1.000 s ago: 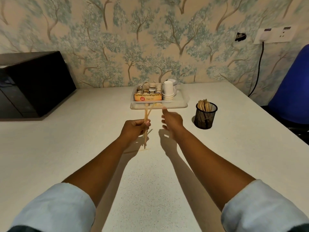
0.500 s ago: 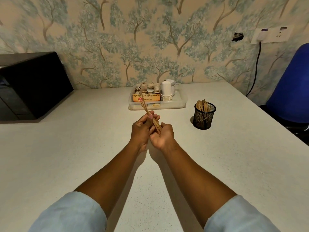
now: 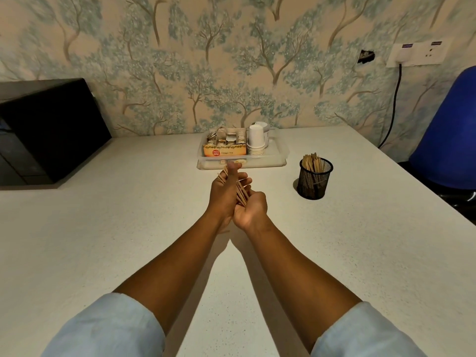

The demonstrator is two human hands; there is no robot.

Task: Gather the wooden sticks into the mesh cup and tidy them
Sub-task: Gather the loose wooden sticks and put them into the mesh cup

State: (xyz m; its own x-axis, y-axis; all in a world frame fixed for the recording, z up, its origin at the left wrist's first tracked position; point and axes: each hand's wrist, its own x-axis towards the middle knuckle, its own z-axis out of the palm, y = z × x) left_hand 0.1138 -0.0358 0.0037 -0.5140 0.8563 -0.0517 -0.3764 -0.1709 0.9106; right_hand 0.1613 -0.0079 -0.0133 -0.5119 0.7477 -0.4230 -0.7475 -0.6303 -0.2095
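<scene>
A small bundle of thin wooden sticks (image 3: 241,191) lies slanted between my two hands above the middle of the white counter. My left hand (image 3: 224,191) grips the bundle with the thumb up; stick tips poke out past its fingers. My right hand (image 3: 251,210) cups the lower ends, palm turned up. Both hands touch each other. The black mesh cup (image 3: 314,182) stands upright to the right of my hands, apart from them, with several sticks (image 3: 312,162) standing in it.
A clear plastic tray (image 3: 279,158) with a tea box, sachets and stacked paper cups sits just beyond my hands. A black microwave (image 3: 49,130) stands at the far left. A blue chair (image 3: 448,130) is off the counter's right edge, under a wall socket and cable.
A second ago my left hand alone held the sticks upright on the counter. Both hands then closed together on the bundle, which now lies lower and more hidden in my hands.
</scene>
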